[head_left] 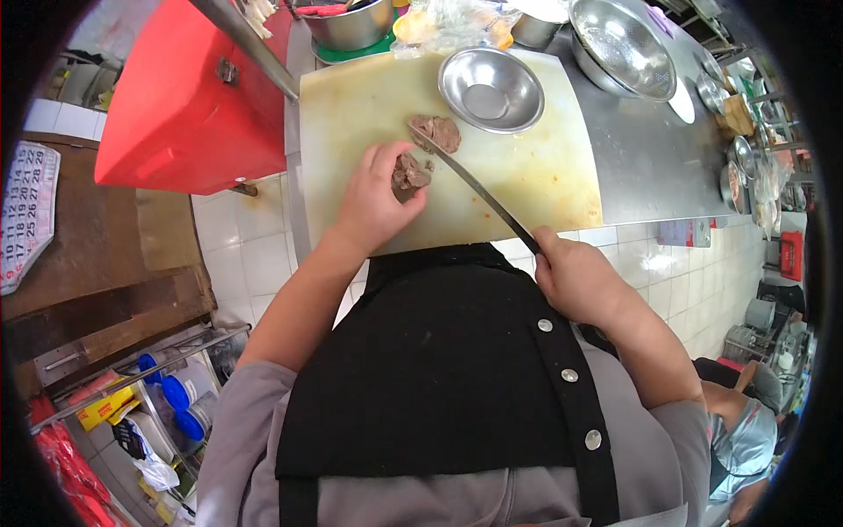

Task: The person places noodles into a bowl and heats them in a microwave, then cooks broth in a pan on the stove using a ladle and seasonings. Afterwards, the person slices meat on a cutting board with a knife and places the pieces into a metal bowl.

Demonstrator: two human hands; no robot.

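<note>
My right hand [575,274] is closed around the handle of a long knife [479,188], whose blade slants up and left across the cutting board [544,167]. The blade's tip end lies against a brown piece of meat [441,133], seemingly at its near edge. My left hand [376,200] curls around a second chunk of meat [409,174], thumb on the near side and fingers on the far side. A small crumb of meat sits between the two pieces. Beyond them on the board stands a metal bowl [492,90] with nothing visible inside.
A large metal colander [623,48] stands on the steel counter [632,176] at right. Behind the board are a steel pot [351,26] and plastic bags [452,26]. A red bin [198,105] and metal post [250,48] are at left. Another person [746,439] is at lower right.
</note>
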